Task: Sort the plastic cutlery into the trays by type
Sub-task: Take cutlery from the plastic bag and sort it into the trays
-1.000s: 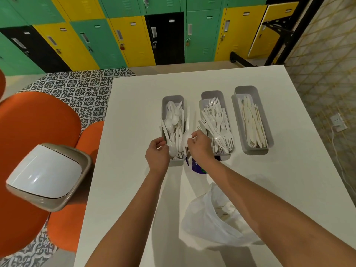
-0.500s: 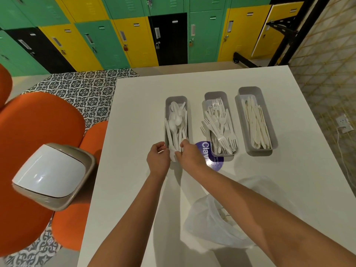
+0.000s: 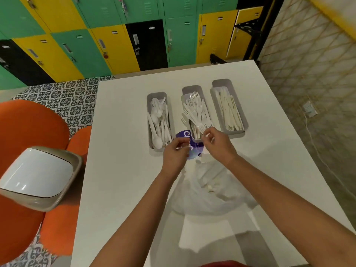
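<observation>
Three grey trays stand side by side on the white table: the spoon tray on the left, the fork tray in the middle, the knife tray on the right. My right hand hovers at the near end of the fork tray and pinches a white plastic fork by its handle. My left hand is just in front of the spoon tray, fingers curled round a small white plastic piece whose type is hidden. A clear plastic bag holding more cutlery lies under my forearms.
A round purple sticker shows on the table between my hands. A grey bin with a white lid stands off the table's left edge, beside orange seats. Coloured lockers line the far wall. A patterned wall runs along the right.
My right hand has moved from the near end of the spoon tray over to the fork tray, and it now holds a fork. My left hand has shifted slightly right.
</observation>
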